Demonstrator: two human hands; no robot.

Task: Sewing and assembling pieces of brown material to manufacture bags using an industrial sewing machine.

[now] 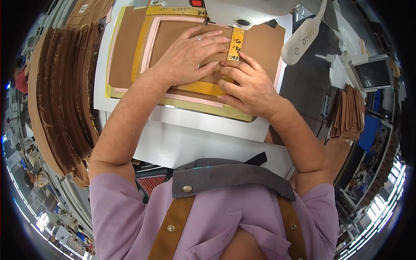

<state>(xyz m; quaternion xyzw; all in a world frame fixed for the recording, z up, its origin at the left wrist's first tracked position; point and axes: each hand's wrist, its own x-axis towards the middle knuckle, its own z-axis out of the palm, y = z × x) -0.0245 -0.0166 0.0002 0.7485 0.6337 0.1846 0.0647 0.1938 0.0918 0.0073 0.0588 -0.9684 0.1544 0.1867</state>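
A brown flat panel lies under a yellow template frame with handwritten marks and pink strips along its edges. My left hand rests flat on the panel, fingers stretched toward the frame's right-hand bar, a ring on one finger. At that bar's lower end, my right hand presses down with bent, spread fingers, its thumb lower near the frame's bottom bar. Just beyond both hands is a white sewing machine head; its needle area is not clearly visible.
A tall stack of brown frayed-edge pieces stands left. At right hang a white oval control unit on a cable, a small screen and another stack of brown pieces. The white table edge runs before me.
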